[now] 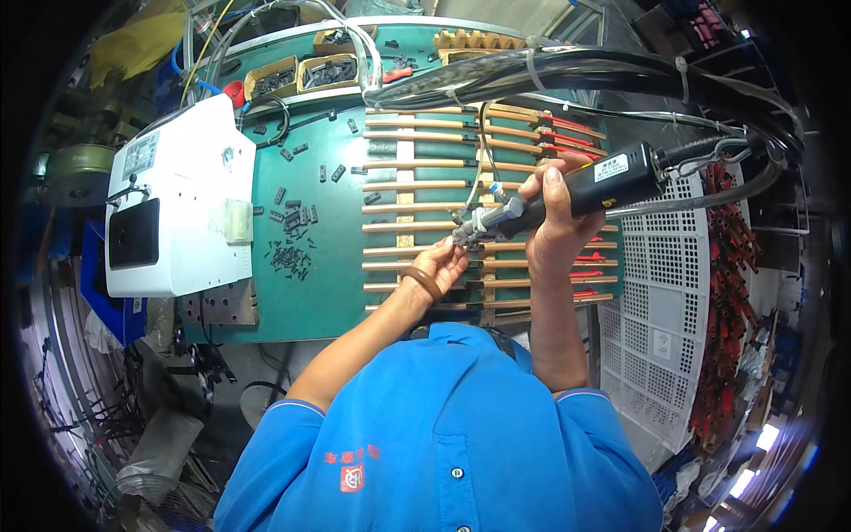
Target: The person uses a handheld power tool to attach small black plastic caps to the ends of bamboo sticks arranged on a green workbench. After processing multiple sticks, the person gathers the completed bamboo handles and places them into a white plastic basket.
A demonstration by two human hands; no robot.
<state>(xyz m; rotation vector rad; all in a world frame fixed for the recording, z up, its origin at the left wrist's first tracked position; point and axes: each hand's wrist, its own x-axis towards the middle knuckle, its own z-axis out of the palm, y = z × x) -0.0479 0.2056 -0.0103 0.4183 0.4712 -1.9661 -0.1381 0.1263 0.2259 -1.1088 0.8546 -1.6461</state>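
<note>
My right hand [558, 213] is wrapped round the black body of a power screwdriver [620, 182], which slants down to the left. Its metal nose [487, 220] points at my left hand [441, 266], whose fingers are pinched together beside the tip. What they hold is too small and covered to make out. Under both hands lie several light brown rods [425, 186], side by side in a rack, with black fittings and red pieces [581, 275] towards their right ends. Thin tubing [483, 151] runs to the nose.
Loose black plastic parts [292, 217] are scattered on the green tabletop [337, 301]. On the left stands a white machine [177, 195]. Boxes of black parts [328, 73] sit at the back. A thick hose bundle [603, 75] arches overhead; a white perforated crate [656, 301] is at right.
</note>
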